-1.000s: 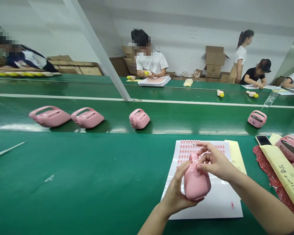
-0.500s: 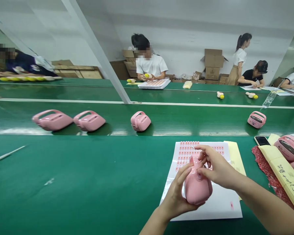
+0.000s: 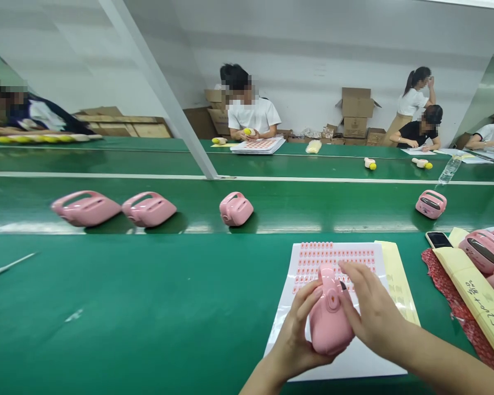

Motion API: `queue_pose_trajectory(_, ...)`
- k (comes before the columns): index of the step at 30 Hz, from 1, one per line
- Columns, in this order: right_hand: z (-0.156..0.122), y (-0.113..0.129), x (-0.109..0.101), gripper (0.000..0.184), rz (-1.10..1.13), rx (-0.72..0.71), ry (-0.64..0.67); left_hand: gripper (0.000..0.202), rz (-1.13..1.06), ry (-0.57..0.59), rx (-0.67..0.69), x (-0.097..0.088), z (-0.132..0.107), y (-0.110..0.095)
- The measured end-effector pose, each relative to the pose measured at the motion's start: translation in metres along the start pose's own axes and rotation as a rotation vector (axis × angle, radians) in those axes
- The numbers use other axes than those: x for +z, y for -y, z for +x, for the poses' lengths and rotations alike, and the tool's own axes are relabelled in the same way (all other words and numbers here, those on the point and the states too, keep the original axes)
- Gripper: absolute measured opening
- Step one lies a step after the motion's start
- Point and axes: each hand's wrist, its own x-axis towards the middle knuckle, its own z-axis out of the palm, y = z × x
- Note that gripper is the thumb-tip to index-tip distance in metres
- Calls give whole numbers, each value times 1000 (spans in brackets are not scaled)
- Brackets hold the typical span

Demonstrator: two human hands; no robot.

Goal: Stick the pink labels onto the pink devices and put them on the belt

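My left hand (image 3: 298,334) is wrapped round a pink radio-shaped device (image 3: 331,329), its rounded end turned towards me and its handle pointing away. On a round boss at the handle's base sits a small oval sticker (image 3: 333,299) with an orange centre. My right hand (image 3: 370,307) has its fingers stretched out along the right side of the device, the thumb against or very close to it. Beneath both hands lies a white sticker sheet (image 3: 294,323) with rows of small pink oval stickers, partly covered by the hands and device.
Pink devices stand on the green belt, including one at centre (image 3: 236,209) and one at right (image 3: 431,204). A phone (image 3: 438,240), yellow paper bundle (image 3: 473,296) and red bubble wrap (image 3: 448,291) lie rightward. A white pointed tool (image 3: 8,267) lies left. Several people work opposite.
My right fingers, pinched together over the handle before, have spread out and moved to the device's right side. The oval sticker on the boss is now uncovered. My left hand keeps its hold.
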Motion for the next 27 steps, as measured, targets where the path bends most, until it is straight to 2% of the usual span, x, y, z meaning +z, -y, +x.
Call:
queue_pose_trajectory(2, 2, -11, -4, 50, 87, 109, -19, 105, 0, 15, -10, -1, 2, -3)
queue_pose_trajectory(4, 7, -26, -6, 50, 201, 230, 15, 106, -26, 16, -11, -1, 3, -7)
queue_pose_trajectory(9, 19, -57, 5, 53, 528, 530, 297, 108, -108, 67, -31, 6, 2, -14)
queue_pose_trajectory(11, 20, -63, 10, 53, 571, 591, 337, 109, -140, 95, -43, 9, 3, -15)
queue_pose_trajectory(15, 17, -71, 10, 51, 470, 588, 260, 100, -221, 137, -66, 13, 13, -11)
queue_pose_trajectory(18, 16, -83, 3, 45, 482, 601, 232, 87, -291, 147, -61, 18, 29, -3)
queue_pose_trajectory(21, 21, -99, -7, 38, 530, 634, 215, 74, -379, 92, -42, 29, 49, 10)
queue_pose_trajectory(24, 32, -118, -16, 35, 577, 684, 165, 70, -427, 28, -84, 48, 67, 28)
queue_pose_trajectory(27, 48, -136, -23, 40, 590, 741, 102, 69, -537, -73, -264, 71, 76, 47)
